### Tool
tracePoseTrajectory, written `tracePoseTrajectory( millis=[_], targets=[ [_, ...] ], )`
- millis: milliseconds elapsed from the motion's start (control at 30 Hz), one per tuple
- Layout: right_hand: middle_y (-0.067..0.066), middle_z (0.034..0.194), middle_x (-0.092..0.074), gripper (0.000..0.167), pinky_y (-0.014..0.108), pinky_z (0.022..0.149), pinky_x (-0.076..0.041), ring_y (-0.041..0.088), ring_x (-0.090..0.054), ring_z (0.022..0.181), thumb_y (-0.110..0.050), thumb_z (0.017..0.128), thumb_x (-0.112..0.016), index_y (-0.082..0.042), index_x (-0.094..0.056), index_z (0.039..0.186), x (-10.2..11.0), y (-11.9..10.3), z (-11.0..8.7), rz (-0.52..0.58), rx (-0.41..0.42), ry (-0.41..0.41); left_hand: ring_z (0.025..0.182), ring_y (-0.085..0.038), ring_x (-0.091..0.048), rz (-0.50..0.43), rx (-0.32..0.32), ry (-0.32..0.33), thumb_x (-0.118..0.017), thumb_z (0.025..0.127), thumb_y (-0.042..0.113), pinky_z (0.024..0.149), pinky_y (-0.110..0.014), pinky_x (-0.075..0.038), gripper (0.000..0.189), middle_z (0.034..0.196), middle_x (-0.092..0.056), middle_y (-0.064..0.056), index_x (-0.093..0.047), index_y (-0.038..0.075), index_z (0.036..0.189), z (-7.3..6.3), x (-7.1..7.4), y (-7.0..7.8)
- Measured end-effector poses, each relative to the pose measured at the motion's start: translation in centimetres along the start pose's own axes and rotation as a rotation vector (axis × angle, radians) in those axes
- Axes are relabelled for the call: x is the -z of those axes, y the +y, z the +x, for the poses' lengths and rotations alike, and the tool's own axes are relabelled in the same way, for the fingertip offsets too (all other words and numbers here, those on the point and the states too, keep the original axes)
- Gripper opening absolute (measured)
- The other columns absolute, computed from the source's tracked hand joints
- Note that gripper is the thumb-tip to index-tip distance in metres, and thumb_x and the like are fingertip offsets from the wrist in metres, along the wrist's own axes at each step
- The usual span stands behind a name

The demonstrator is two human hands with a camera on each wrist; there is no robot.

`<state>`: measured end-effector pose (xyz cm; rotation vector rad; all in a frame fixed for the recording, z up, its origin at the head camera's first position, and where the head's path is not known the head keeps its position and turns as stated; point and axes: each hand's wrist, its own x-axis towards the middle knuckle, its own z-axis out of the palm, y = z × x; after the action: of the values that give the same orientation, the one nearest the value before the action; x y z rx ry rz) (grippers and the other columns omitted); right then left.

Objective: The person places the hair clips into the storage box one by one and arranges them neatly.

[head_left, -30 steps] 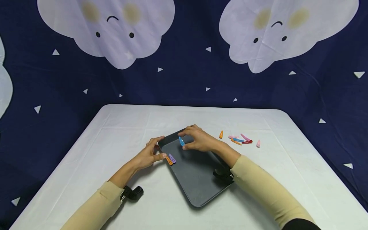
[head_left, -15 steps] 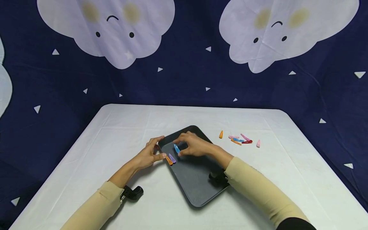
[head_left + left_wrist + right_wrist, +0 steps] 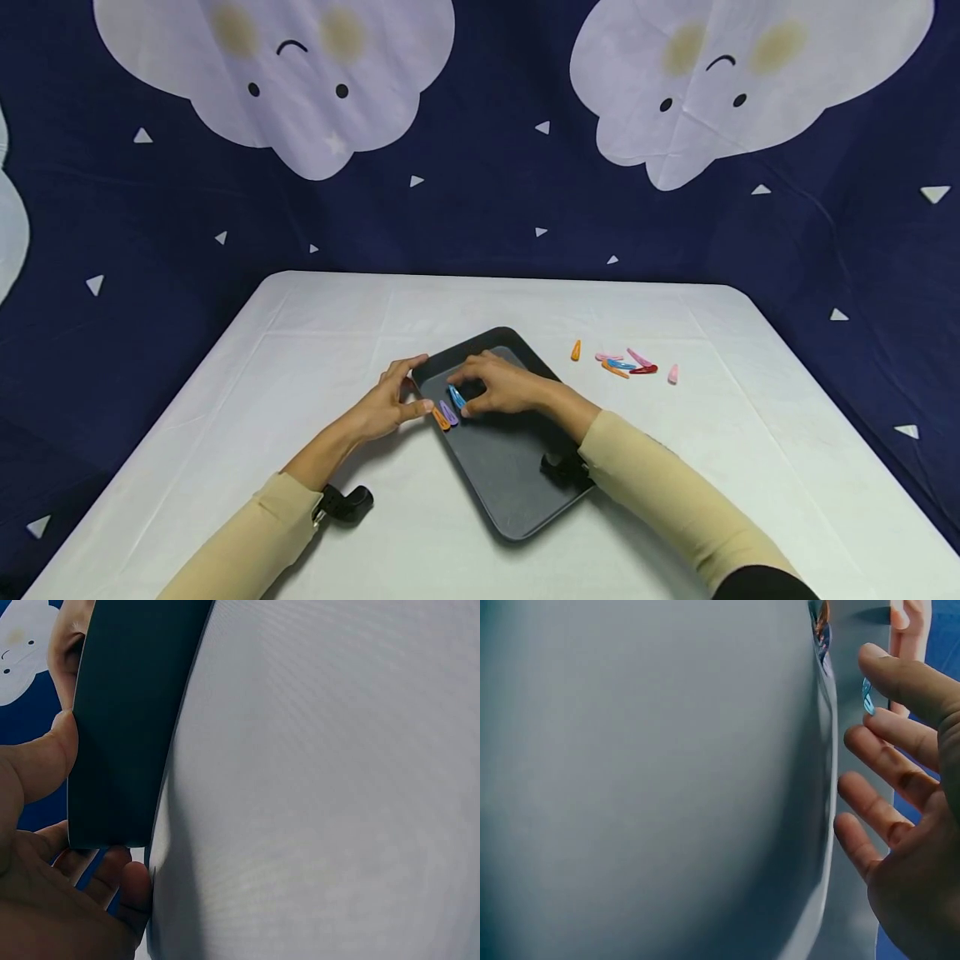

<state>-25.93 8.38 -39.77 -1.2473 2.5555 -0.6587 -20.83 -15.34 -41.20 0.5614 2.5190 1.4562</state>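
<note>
My right hand (image 3: 501, 385) is over the grey tray (image 3: 510, 492), pinching a blue hair clip (image 3: 457, 397) between thumb and index finger, low in the tray. In the right wrist view the blue clip (image 3: 867, 696) shows between those two fingertips, the other fingers spread. Just left of it a purple hair clip (image 3: 448, 412) and an orange hair clip (image 3: 441, 419) lie side by side along the tray's left wall. My left hand (image 3: 386, 404) holds the tray's left corner; in the left wrist view its thumb presses the rim and its fingers bend around the tray wall (image 3: 127, 735).
Right of the tray, on the white table (image 3: 337, 325), several hair clips form a loose pile with a dark red clip (image 3: 643, 369) in it. An orange clip (image 3: 576, 350) and a pink clip (image 3: 672, 374) lie apart from the pile.
My right hand has moved left and toward me with the blue clip, bringing it down beside the purple one. My left hand and the tray have stayed put.
</note>
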Motion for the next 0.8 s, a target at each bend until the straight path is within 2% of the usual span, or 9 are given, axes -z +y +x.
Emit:
tracePoseTrajectory(
  millis=[167,500,800],
  targets=[
    [0.001,0.127,-0.056,0.051,0.044,0.101,-0.039,0.021,-0.045,0.118,-0.032,0.081,-0.074,-0.016,-0.06,0.127,-0.22,0.11,0.16,-0.007,-0.027,-0.009,0.115,-0.035,-0.036,0.005,0.007,0.004,-0.065,0.089,0.018,0.093,-0.049,-0.034,0.072,0.138,-0.033,-0.021,-0.025,0.006,0.148,-0.09,0.02,0.12],
    [0.0,0.12,-0.055,0.052,0.043,0.098,-0.035,0.017,-0.043,0.109,-0.036,0.08,-0.074,-0.019,-0.06,0.128,-0.75,0.45,0.33,-0.077,-0.01,-0.016,0.116,-0.035,-0.037,0.027,-0.005,0.005,-0.065,0.089,0.018,0.092,-0.047,-0.035,0.071,0.14,-0.033,-0.021,-0.026,0.007,0.147,0.0,0.07,-0.12],
    [-0.002,0.116,-0.053,0.052,0.041,0.094,-0.034,0.014,-0.041,0.103,-0.037,0.079,-0.074,-0.023,-0.061,0.127,-0.94,0.62,0.52,-0.09,-0.018,-0.022,0.115,-0.035,-0.038,0.043,-0.016,-0.001,-0.064,0.09,0.018,0.088,-0.045,-0.037,0.071,0.141,-0.032,-0.021,-0.025,0.006,0.148,-0.06,0.07,0.05]
  ],
)
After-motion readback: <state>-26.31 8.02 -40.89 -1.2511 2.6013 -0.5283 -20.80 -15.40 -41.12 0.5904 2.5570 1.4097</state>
